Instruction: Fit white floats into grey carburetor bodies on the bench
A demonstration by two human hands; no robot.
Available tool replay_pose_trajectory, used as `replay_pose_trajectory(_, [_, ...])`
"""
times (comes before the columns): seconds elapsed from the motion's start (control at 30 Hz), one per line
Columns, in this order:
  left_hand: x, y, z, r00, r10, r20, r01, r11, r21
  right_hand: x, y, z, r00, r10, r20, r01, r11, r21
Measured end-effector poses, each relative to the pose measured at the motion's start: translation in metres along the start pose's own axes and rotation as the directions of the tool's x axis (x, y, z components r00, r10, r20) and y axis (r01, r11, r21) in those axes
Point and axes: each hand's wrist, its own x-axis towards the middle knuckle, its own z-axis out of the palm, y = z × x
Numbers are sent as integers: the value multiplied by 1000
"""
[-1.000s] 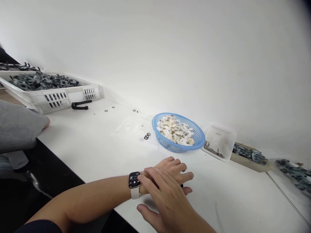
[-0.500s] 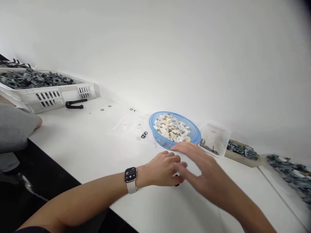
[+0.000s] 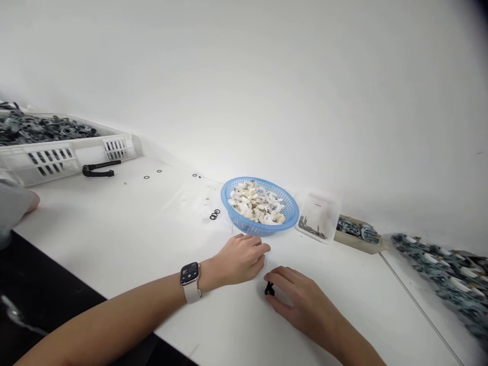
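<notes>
My right hand (image 3: 303, 297) is low over the white table, thumb and fingers closed around a small black part (image 3: 269, 288) at the tabletop. My left hand (image 3: 242, 259), with a smartwatch (image 3: 189, 273) on its wrist, is just to the left and a little farther away. Its fingers are curled together, and whatever they may hold is hidden. Beyond both hands stands a blue plastic basket (image 3: 233, 216) filled with white curved pieces (image 3: 257, 201), some with metal bits. Neither hand touches the basket.
Right of the basket sit a clear tray (image 3: 331, 218) of metal pins, a cardboard box (image 3: 358, 243) and a heap of grey parts (image 3: 438, 274). Black rings (image 3: 214, 215) and a black strap (image 3: 99, 170) lie left, near a white crate (image 3: 68, 157). A person's sleeve (image 3: 13, 208) shows at left.
My right hand has come down and toward me from near the basket and now grips the black part, which was partly hidden by my hands. The view has swung right.
</notes>
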Motion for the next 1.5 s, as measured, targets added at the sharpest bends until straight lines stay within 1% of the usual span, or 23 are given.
replay_pose_trajectory(0.1, [-2,4,2,1000,25,10,-25,999,-21,-13,14,6,987,-11,-159,22,998,65])
replay_pose_trajectory(0.17, [-3,5,3,999,49,15,-48,998,-38,-17,19,5,967,23,-255,7,993,115])
replay_pose_trajectory(0.23, [-4,6,3,997,79,20,-78,995,-56,-19,21,1,941,101,-323,-37,980,198])
replay_pose_trajectory(0.3, [-4,8,1,993,116,16,-114,990,-82,-19,20,-3,916,208,-342,-98,945,313])
replay_pose_trajectory(0.37, [-4,10,-1,989,150,-21,-151,981,-119,-19,17,-6,899,315,-304,-161,883,441])
replay_pose_trajectory(0.4, [-4,12,-1,986,163,-45,-168,976,-136,-18,16,-7,894,363,-264,-190,839,511])
replay_pose_trajectory(0.5, [-5,17,-1,976,194,-99,-207,967,-151,-14,14,-3,873,476,-108,-271,656,704])
replay_pose_trajectory(0.57, [-6,18,0,973,205,-102,-218,966,-137,-11,14,1,852,523,-23,-311,540,782])
replay_pose_trajectory(0.63, [-6,19,1,974,206,-98,-218,968,-127,-10,16,5,840,542,28,-329,467,821])
replay_pose_trajectory(0.7, [-6,18,2,975,204,-92,-215,969,-125,-9,19,6,841,537,63,-336,427,840])
replay_pose_trajectory(0.77, [-6,17,2,976,203,-83,-213,968,-132,-9,19,5,842,532,86,-345,408,846])
replay_pose_trajectory(0.9, [-6,16,1,978,194,-75,-205,963,-177,-8,14,0,840,537,81,-340,403,850])
replay_pose_trajectory(0.97, [-6,17,0,982,173,-70,-185,951,-246,-8,11,-2,849,524,72,-321,402,858])
replay_pose_trajectory(1.03, [-5,19,-1,996,77,-45,-89,898,-430,-8,10,-2,865,495,84,-313,402,861])
replay_pose_trajectory(1.1, [-2,22,-3,998,-59,16,56,777,-627,-9,9,-1,873,477,104,-324,406,855])
replay_pose_trajectory(1.13, [-1,22,-4,991,-121,60,128,702,-700,-9,9,0,871,479,113,-336,412,847])
replay_pose_trajectory(1.2, [1,23,-6,969,-195,150,237,580,-779,-10,9,1,862,494,114,-359,437,825])
replay_pose_trajectory(1.33, [5,18,-6,928,-207,309,367,385,-847,-10,9,2,855,511,89,-373,487,789])
replay_pose_trajectory(1.5, [6,16,-6,903,-183,389,423,209,-882,-10,7,-2,867,491,83,-363,508,781])
